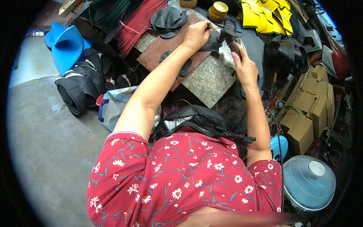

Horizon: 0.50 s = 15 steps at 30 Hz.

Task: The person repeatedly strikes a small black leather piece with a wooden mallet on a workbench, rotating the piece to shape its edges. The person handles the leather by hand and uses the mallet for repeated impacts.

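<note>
My left hand [196, 36] reaches forward over a reddish-brown mat [162, 55] and pinches a dark grey cut piece [212, 42] of sheet material. My right hand [245, 68] grips the handle of a black hammer-like tool [229, 36] whose head rests at the edge of that same piece. Both hands work above a speckled grey stone slab [210, 81]. A second dark piece [184, 67] lies on the mat, partly hidden under my left forearm. A pile of similar dark grey pieces [168, 20] sits at the far end of the mat.
Yellow cut pieces [264, 17] and a round tin [218, 11] lie at the back. Red rods [138, 24], blue plastic forms [68, 45] and black rolled material [77, 90] are at the left. Cardboard boxes [312, 109] and a fan [308, 183] stand at the right.
</note>
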Each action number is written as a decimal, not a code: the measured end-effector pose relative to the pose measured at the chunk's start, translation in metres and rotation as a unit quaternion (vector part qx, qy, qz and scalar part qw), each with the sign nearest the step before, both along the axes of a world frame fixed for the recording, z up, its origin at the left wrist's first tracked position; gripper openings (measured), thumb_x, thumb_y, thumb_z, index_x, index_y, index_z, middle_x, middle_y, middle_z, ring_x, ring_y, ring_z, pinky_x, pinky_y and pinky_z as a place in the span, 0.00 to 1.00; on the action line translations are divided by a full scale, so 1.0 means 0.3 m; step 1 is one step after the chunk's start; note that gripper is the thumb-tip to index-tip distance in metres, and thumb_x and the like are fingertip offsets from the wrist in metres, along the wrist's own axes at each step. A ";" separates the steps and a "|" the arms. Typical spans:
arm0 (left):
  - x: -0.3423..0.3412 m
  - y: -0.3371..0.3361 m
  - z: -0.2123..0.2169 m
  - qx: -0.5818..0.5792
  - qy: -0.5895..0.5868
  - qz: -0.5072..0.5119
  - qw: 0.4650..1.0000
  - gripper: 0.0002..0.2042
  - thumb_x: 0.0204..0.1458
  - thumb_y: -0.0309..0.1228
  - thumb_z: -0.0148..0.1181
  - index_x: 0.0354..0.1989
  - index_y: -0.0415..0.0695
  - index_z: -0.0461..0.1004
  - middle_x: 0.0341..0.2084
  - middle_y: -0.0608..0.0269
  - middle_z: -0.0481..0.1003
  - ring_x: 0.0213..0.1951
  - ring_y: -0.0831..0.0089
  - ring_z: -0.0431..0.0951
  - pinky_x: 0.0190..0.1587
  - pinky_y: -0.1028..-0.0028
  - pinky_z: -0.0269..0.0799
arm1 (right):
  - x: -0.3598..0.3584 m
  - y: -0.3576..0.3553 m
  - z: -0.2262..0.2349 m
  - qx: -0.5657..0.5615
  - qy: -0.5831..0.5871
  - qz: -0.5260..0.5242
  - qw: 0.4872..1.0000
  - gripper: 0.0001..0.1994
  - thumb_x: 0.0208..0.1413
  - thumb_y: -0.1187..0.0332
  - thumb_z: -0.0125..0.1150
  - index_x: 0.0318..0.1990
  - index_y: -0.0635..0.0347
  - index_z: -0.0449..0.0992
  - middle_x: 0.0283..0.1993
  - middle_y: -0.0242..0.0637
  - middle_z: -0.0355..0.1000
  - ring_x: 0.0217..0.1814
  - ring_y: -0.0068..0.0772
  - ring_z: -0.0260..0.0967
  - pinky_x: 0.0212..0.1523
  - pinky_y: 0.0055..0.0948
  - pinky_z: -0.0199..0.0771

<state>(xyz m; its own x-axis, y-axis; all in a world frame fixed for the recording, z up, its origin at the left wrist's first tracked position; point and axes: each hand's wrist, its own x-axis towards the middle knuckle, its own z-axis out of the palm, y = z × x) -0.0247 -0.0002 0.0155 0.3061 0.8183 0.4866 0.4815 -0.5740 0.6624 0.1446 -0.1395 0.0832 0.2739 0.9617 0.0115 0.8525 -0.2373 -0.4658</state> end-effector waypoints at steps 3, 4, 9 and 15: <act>0.001 0.013 -0.027 -0.174 -0.176 0.005 0.969 0.06 0.49 0.27 0.61 0.33 0.38 0.73 0.28 0.56 0.78 0.29 0.66 0.80 0.34 0.69 0.75 | 0.002 -0.016 -0.049 -0.010 -0.007 0.006 1.000 0.21 0.59 0.48 0.51 0.60 0.34 0.66 0.36 0.50 0.76 0.40 0.56 0.74 0.39 0.48 0.73; 0.003 0.016 -0.036 -0.272 -0.257 0.005 0.927 0.06 0.50 0.26 0.61 0.33 0.38 0.72 0.28 0.58 0.78 0.28 0.71 0.80 0.33 0.72 0.75 | -0.001 -0.018 -0.060 -0.007 -0.007 0.012 1.000 0.21 0.59 0.48 0.50 0.60 0.33 0.65 0.36 0.50 0.76 0.39 0.56 0.74 0.39 0.48 0.73; 0.009 0.040 -0.058 -0.282 -0.378 -0.001 0.882 0.05 0.52 0.23 0.59 0.35 0.36 0.74 0.28 0.61 0.78 0.27 0.76 0.79 0.33 0.79 0.76 | -0.001 -0.013 -0.075 0.009 -0.013 0.017 1.000 0.21 0.59 0.48 0.50 0.60 0.36 0.65 0.36 0.50 0.76 0.39 0.55 0.75 0.38 0.48 0.73; 0.016 0.043 -0.040 -0.262 -0.274 0.032 0.925 0.06 0.49 0.25 0.62 0.32 0.35 0.77 0.24 0.61 0.79 0.25 0.79 0.79 0.30 0.78 0.75 | 0.009 -0.017 -0.085 0.006 -0.021 0.020 1.000 0.22 0.59 0.48 0.50 0.60 0.36 0.65 0.36 0.50 0.76 0.38 0.55 0.75 0.38 0.48 0.73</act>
<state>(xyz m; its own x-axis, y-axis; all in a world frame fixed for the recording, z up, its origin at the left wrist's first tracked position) -0.0198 0.0126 0.0035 0.0745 0.9935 0.0863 0.0121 -0.0874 0.9961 0.1474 -0.1447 0.0577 0.2344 0.9715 0.0347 0.8802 -0.1970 -0.4318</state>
